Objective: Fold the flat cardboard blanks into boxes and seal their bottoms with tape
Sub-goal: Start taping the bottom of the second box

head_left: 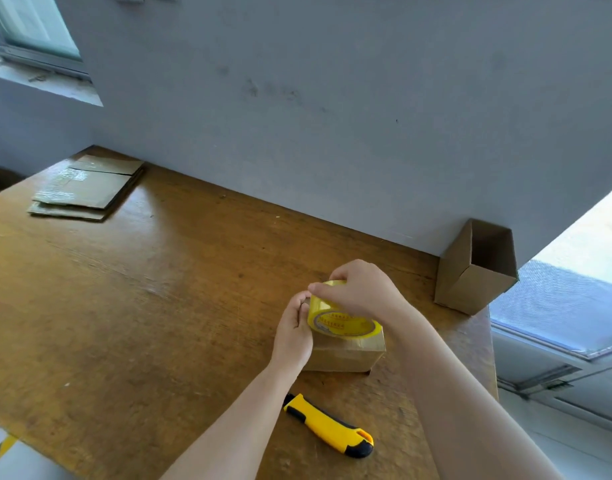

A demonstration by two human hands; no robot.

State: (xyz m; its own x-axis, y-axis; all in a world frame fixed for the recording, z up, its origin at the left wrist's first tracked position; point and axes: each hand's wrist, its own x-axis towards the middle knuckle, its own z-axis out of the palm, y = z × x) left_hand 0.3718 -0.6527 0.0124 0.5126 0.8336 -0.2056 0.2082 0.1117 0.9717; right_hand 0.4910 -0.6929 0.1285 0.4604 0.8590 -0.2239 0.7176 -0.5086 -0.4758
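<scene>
Plain room serving as a packing station: worn wooden desk (124,306) against a bare grey wall (332,98), window (31,26) alongside, stacked flat cardboard blanks (86,188), yellow utility knife (328,426).

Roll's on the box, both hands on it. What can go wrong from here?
1. The right hand grips the tape roll on the small box, with the left hand at the roll's side. Nothing else steadies the box, so pulling tape may drag it and skew the strip.
2. The utility knife lies beside the left forearm; a sweep could knock it off the table. Blade state unclear.
3. The open box stands at the table's right edge, easily nudged off.
</scene>
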